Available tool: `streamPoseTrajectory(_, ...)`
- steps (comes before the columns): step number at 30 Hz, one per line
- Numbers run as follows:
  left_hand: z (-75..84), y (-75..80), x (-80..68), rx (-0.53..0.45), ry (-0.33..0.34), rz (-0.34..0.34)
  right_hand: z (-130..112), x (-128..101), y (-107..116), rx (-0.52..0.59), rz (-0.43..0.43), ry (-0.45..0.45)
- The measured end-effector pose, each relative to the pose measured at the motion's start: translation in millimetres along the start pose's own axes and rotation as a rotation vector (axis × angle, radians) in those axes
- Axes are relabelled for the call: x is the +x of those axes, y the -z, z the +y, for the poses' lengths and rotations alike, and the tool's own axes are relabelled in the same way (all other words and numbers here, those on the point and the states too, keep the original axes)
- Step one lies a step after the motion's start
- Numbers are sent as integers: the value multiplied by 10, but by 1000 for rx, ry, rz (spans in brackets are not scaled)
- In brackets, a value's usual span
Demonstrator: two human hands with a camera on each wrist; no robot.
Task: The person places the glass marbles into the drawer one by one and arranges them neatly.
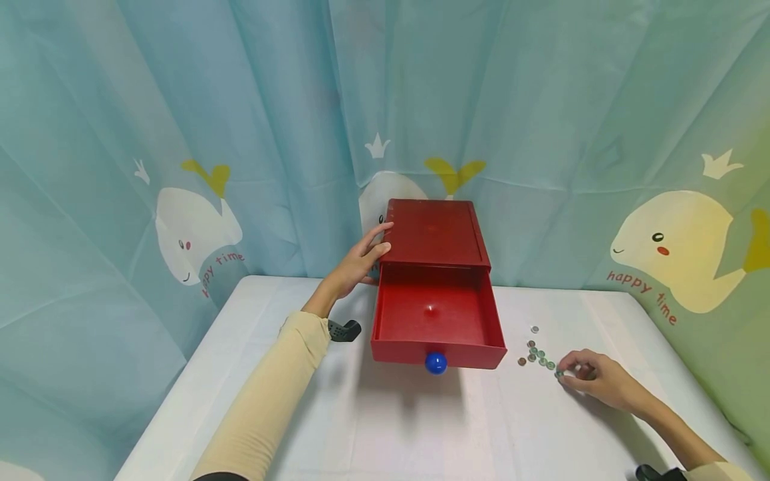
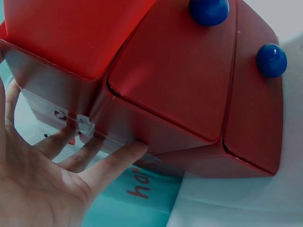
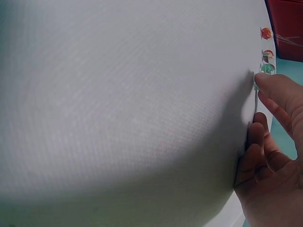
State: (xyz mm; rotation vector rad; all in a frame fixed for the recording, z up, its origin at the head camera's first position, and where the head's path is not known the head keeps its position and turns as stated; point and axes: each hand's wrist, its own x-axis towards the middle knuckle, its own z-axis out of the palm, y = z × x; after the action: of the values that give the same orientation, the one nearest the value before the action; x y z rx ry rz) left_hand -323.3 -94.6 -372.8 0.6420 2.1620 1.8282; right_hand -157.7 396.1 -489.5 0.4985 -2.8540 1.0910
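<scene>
A red drawer box (image 1: 436,234) stands at the back of the white table (image 1: 391,427). Its top drawer (image 1: 436,314) is pulled out, nothing in it, a blue knob (image 1: 436,363) on its front. My left hand (image 1: 361,260) lies flat against the box's left side, fingers straight (image 2: 109,163); the left wrist view shows the box (image 2: 175,80) and two blue knobs (image 2: 209,10). Right of the drawer lie several small glass beads (image 1: 537,354). My right hand (image 1: 592,377) is at the near end of that cluster, fingers curled, index fingertip and thumb pinching one bead (image 3: 258,85).
Blue curtains printed with whales (image 1: 192,234) hang close behind and beside the table. The table's left edge (image 1: 174,394) and right edge (image 1: 692,361) are near. A black wrist strap part (image 1: 344,330) shows by my left forearm. The white cloth (image 3: 118,118) fills the right wrist view.
</scene>
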Motion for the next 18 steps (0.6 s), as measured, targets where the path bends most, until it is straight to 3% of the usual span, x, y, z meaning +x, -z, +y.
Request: streamPoseTrajectory(18,-11,-2,2,2,-2,5,5,-8,-3,-18,-19,6)
